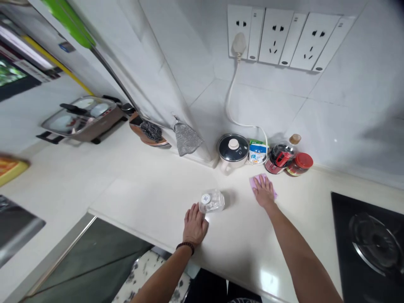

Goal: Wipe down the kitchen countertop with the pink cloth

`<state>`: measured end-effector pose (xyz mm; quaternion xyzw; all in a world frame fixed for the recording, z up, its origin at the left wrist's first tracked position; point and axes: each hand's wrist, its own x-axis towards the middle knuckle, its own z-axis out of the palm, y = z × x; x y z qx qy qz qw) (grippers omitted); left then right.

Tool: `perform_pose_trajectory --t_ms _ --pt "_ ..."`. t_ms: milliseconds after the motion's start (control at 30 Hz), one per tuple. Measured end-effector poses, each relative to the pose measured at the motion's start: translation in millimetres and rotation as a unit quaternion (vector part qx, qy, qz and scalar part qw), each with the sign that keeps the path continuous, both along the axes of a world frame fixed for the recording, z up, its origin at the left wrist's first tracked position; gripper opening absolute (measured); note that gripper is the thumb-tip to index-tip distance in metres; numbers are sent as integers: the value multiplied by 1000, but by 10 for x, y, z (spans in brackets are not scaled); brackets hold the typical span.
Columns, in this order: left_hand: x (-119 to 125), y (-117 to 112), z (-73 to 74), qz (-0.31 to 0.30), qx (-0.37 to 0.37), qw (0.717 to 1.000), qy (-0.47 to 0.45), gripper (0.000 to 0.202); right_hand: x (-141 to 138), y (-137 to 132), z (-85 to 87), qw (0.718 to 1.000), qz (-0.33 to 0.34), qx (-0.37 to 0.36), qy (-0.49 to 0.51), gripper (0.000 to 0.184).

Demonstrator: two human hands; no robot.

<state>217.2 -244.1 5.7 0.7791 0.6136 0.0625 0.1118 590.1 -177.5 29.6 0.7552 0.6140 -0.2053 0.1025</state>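
My right hand (264, 192) presses down on a pink cleaning cloth (253, 182) against the white countertop (151, 185), its fingers spread over the cloth. My left hand (194, 226), with a dark beaded bracelet at the wrist, rests on the counter with its fingers extended. Just beyond its fingertips stands a clear plastic container (217, 200) with a white round cap. The fingertips are at the container's near left side; whether they touch it, I cannot tell.
Against the wall are a small electric pot (233, 158), a seasoning packet (257, 152), a dark bottle (277, 159) and a red-lidded jar (299, 163). A white cord (230, 94) runs from the socket. A black cooktop (344, 235) lies right; a lidded electric pan (94, 124) stands left.
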Motion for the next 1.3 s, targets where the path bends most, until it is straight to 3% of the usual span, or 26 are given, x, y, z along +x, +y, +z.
perform_pose_trajectory --t_ms 67,167,267,367,433,500,600,667,733,867,933,1000,1067,1167,1300 --pt "-14 -2 -18 1 1 1000 1 62 -1 332 10 1000 11 1 9 63" --pt "-22 -6 -33 1 2 1000 4 62 73 464 -20 999 40 19 3 63" --pt "-17 -14 -35 0 5 1000 9 61 352 241 -101 996 80 44 -16 61" --pt "-10 -25 -36 -5 14 1000 10 60 836 -177 -224 993 81 80 -43 61" --pt "-5 -35 -39 -12 26 1000 7 57 1212 -468 -307 992 39 107 -52 64" --pt "5 -44 -39 -18 40 999 2 54 1554 -695 -360 988 -62 128 -55 68" --pt "28 -54 -21 -18 46 999 -3 54 1808 -814 -349 969 -200 137 -56 72" --pt "44 -56 -5 -17 43 999 -6 55 1691 -764 -303 956 -258 129 -57 73" --pt "58 -54 7 -16 41 999 -12 56 1326 -691 -257 952 -274 119 -61 72" --pt "80 -43 10 -10 39 999 -26 56 171 -760 -214 978 -146 128 -76 64" --pt "94 -33 15 -9 40 999 -31 55 -369 -951 -214 987 -80 121 -75 61" --pt "111 -23 26 -7 40 999 -35 54 -741 -1232 -214 991 -34 110 -63 59" --pt "127 -17 39 -6 37 998 -40 55 -908 -1577 -202 993 -7 103 -51 59" --pt "144 -15 45 -3 34 998 -56 57 -857 -2168 -185 994 -1 97 -49 58" --pt "153 -10 22 4 30 996 -81 59 -633 -2972 -234 989 -76 97 -83 60"
